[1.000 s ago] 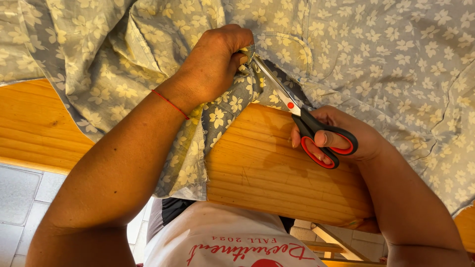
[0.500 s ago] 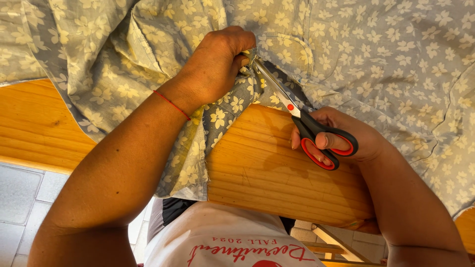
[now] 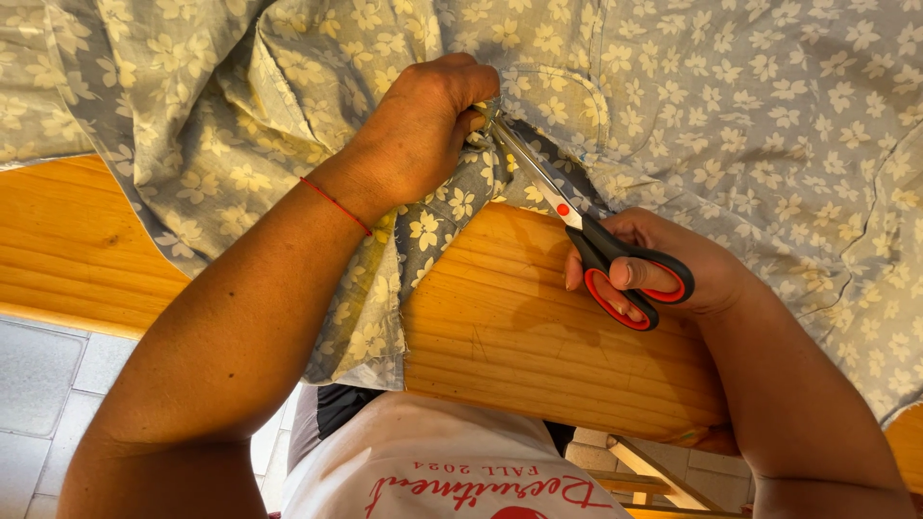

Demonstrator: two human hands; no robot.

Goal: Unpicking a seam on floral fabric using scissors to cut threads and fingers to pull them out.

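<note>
Our left hand (image 3: 423, 130) is closed in a fist, pinching a bunched fold of the flowered cloth (image 3: 731, 106) at the spot where the scissor tips meet it. A thin red string (image 3: 335, 205) circles that wrist. Our right hand (image 3: 673, 274) is closed around the scissors (image 3: 586, 231), fingers through the black and red handles; the blades look nearly together, their points pushed into the cloth just beside our left knuckles.

The cloth, grey-blue with pale flowers, covers the far part of the wooden bench (image 3: 519, 327) and one flap hangs over the near edge. Pale floor tiles (image 3: 43, 384) show at lower left, and our white shirt (image 3: 442, 461) with red print sits below the bench edge.

We cannot see the blade tips themselves, hidden in the fold, nor the cloth's full shape, which runs out of view.
</note>
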